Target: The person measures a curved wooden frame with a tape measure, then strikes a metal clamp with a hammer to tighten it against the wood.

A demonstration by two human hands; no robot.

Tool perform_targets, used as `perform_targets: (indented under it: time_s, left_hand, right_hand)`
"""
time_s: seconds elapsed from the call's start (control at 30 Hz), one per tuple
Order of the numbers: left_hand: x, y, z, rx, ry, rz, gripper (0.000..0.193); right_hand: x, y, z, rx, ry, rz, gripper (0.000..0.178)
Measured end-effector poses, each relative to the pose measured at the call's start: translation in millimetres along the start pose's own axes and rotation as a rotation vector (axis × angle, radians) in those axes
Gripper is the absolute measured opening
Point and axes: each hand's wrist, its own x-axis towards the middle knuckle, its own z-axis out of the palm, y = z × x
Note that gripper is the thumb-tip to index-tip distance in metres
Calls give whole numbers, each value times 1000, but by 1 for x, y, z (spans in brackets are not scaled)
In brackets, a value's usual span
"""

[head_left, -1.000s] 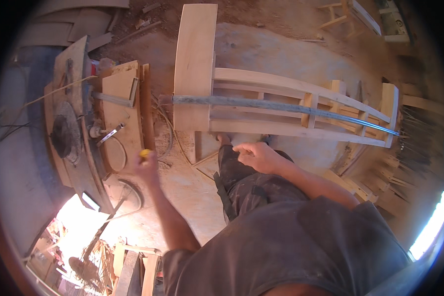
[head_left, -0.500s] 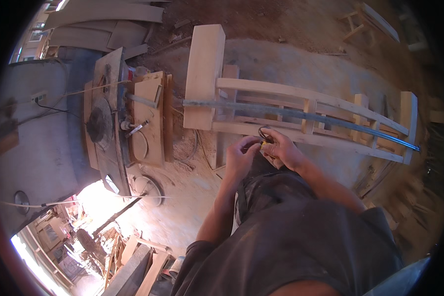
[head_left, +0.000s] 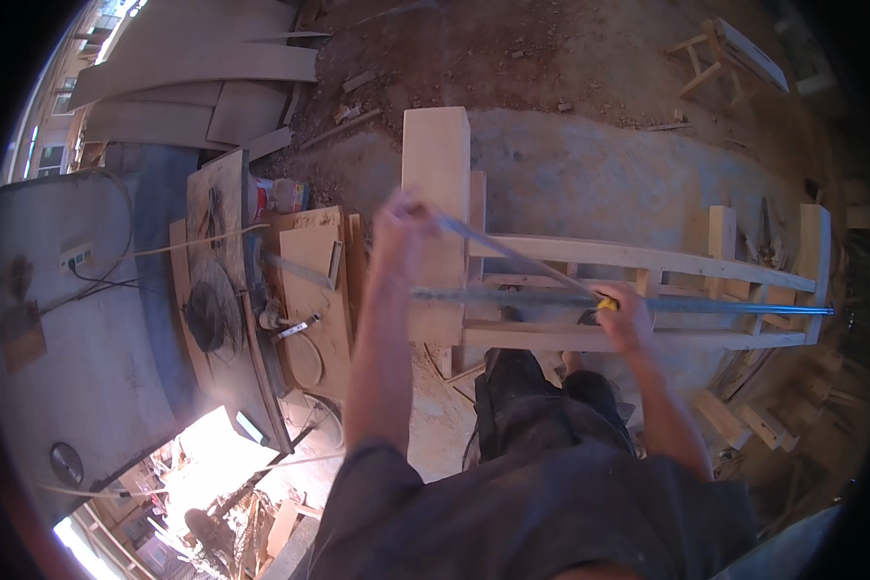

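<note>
No lettering or numbers can be read; the tape blade [head_left: 520, 258] looks blurred.

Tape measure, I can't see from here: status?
Right hand holds yellow tape measure; left hand grips drawn-out blade; metal bar lies along wooden frame below.

A wooden framework [head_left: 667, 259] spans the view from centre to right, a metal bar [head_left: 735, 305] running lengthwise along it. The tape measure [head_left: 522, 255] slants over the framework, between the left grip [head_left: 403, 215] near centre and the right grip [head_left: 630, 316], lower and farther right. Left of these is a panel [head_left: 314, 275]; boards [head_left: 198, 75] lie upper left, wood blocks [head_left: 720, 420] lower right.
</note>
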Motion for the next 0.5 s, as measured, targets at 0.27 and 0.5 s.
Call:
perform_targets:
  time_s: [0.27, 0.5]
  left_hand:
    - [187, 35, -57, 108, 408, 158, 60]
    - [224, 7, -57, 226, 480, 157, 49]
  right_hand:
    - [33, -34, -1, -34, 11, 403, 25]
    - [54, -51, 12, -86, 48, 459, 24]
